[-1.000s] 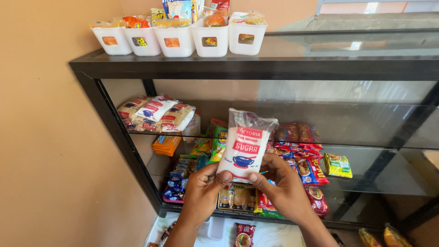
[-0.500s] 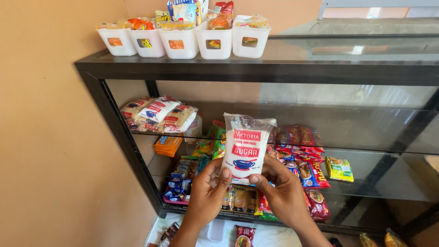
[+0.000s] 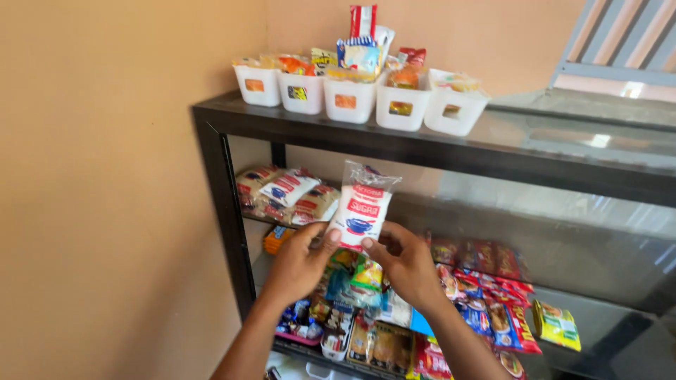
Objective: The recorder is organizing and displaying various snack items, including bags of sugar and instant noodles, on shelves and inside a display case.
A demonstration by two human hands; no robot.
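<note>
The sugar bag (image 3: 362, 207) is held upright before the glass cabinet (image 3: 451, 151), pinched at its lower corners by the left hand (image 3: 299, 264) and right hand (image 3: 405, 264). Its bottom edge is hidden behind the thumbs.

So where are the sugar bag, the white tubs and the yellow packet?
sugar bag (image 3: 362, 210): head view, on its red and white label.
white tubs (image 3: 349, 104): head view, front wall of the middle tub.
yellow packet (image 3: 558, 324): head view, its middle.
</note>
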